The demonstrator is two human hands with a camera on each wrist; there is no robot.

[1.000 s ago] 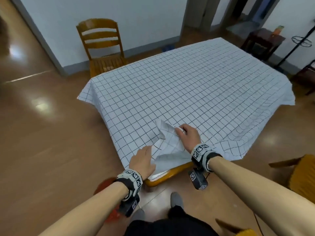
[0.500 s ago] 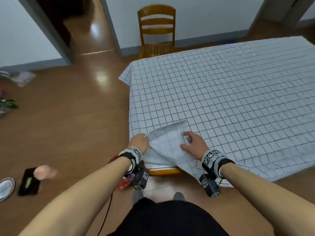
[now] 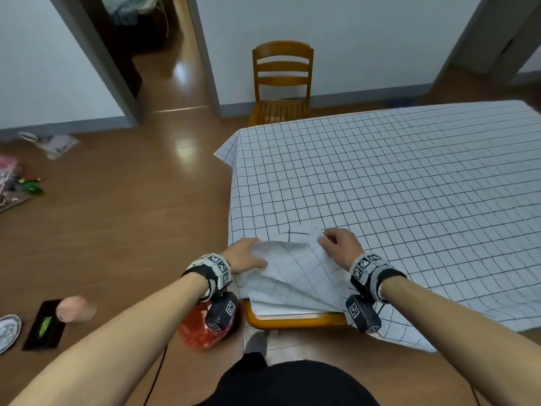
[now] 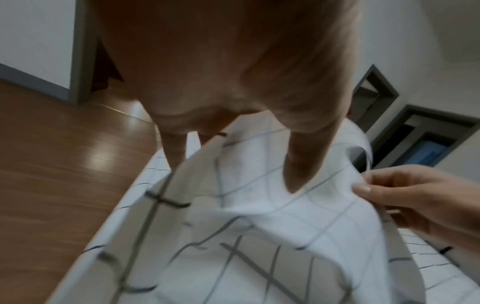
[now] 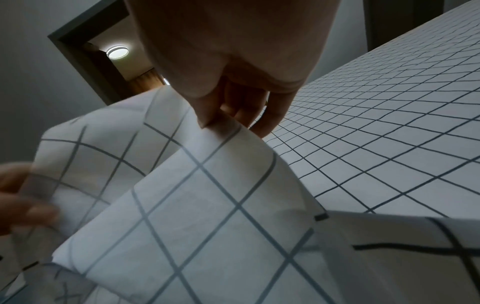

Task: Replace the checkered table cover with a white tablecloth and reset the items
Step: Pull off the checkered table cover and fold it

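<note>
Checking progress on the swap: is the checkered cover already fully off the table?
No, the grid-checked white cloth cover lies spread over the wooden table, with only its near corner lifted.

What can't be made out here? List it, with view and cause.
- Left hand fingers: head view, under the folded checkered cover.
- Table top: all views, the cover hides it.
- Things on the floor at left: head view, small, blurred, some cut by the edge.
- White tablecloth: in no view.
</note>
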